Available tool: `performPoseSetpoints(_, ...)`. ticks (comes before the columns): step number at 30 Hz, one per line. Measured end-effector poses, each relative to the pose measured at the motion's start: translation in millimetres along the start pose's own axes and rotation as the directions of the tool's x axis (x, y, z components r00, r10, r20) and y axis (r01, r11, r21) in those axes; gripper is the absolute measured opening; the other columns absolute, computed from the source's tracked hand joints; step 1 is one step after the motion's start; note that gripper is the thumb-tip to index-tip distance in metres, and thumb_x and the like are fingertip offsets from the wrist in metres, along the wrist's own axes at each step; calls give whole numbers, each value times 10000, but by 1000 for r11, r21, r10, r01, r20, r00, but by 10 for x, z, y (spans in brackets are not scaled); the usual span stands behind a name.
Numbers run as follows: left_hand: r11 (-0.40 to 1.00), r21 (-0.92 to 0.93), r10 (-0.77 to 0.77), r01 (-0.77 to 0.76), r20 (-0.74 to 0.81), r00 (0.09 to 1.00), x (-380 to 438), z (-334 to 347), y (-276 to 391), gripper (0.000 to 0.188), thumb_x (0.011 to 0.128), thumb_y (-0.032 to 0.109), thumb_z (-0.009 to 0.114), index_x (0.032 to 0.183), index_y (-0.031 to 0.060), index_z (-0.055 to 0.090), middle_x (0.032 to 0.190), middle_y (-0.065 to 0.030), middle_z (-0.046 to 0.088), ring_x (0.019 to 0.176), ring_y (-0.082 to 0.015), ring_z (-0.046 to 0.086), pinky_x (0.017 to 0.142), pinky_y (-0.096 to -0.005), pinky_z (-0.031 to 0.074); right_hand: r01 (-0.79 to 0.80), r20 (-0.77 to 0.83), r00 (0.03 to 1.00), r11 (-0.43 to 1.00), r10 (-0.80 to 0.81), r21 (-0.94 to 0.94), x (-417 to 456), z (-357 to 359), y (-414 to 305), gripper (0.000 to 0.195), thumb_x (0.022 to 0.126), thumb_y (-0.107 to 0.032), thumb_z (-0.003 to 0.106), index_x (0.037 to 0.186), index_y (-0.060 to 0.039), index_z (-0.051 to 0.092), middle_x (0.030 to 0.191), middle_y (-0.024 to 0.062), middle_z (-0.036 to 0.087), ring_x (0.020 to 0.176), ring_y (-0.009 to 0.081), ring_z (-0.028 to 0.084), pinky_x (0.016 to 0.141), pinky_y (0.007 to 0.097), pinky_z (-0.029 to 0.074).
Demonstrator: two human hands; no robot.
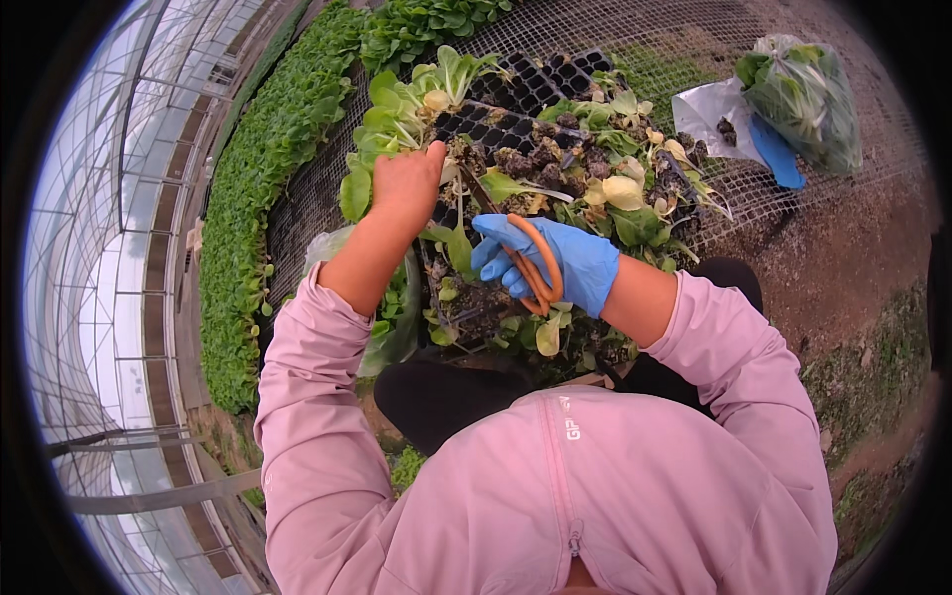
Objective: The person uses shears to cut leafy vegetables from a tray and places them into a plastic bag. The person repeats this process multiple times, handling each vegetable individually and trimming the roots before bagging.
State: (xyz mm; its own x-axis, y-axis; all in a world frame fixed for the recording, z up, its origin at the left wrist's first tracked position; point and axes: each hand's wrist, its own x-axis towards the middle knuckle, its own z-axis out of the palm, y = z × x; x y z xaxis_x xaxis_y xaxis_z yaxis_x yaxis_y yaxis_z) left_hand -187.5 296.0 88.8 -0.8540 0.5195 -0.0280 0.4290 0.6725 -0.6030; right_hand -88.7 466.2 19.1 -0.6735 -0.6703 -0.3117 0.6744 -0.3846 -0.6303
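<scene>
My right hand (547,260), in a blue glove, holds orange-handled scissors (549,260); their dark blades point up and left towards my left hand. My bare left hand (407,177) is closed at the left edge of a black seedling tray (491,128), by the base of leafy green seedlings (390,111); what its fingers grip is hidden. Soil plugs (547,160) and cut leaves lie over the tray's right part. A yellowed leaf (622,192) rests among them. Right below the blades is a loose green leaf (460,249).
Another cell tray (532,78) lies behind. A tied clear bag of greens (807,104) sits at right on mesh (744,190), beside a blue glove (775,152). A clear bag (401,320) stands below my left forearm. Dense seedlings (253,201) line the left side.
</scene>
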Motion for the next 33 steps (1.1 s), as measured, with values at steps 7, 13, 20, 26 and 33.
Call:
performPoseSetpoints(7,998,-61,29,-31,-42,999,1,-29,97,146,776,84,521,893,126,446,768,-39,631,751,-237,624,664,-383,411,0,-17,1000,1000,0,31,-16,5,-31,485,800,-518,591,863,-38,624,707,29,606,525,118,535,463,256,443)
performPoseSetpoints(13,994,-103,25,-30,-48,999,-16,-48,117,209,751,103,571,923,127,456,762,-39,626,745,-233,622,670,-389,413,124,-3,992,992,-124,-5,59,-44,-16,421,833,-461,578,842,-42,618,728,35,617,504,79,507,430,202,409)
performPoseSetpoints(20,980,-179,69,-89,-115,991,-61,-83,-18,519,679,139,679,1144,138,450,904,-35,615,870,-221,590,746,-378,396,200,-196,969,941,-149,274,105,-116,-46,345,857,-405,569,894,-62,576,816,61,636,544,75,529,417,202,413)
performPoseSetpoints(26,979,-43,174,-198,-323,930,-71,91,-213,410,689,127,637,1083,147,527,939,-8,598,909,-183,557,816,-349,364,189,-62,981,981,-186,50,-157,102,-49,425,847,-463,557,860,-42,611,655,26,577,529,96,521,452,237,431)
performPoseSetpoints(33,984,-1,165,-179,-384,909,-56,74,-188,228,769,113,515,983,177,563,860,21,582,844,-159,553,801,-341,362,73,15,997,997,-73,28,-106,115,115,454,847,-496,533,855,-50,621,613,3,568,522,104,528,454,243,426)
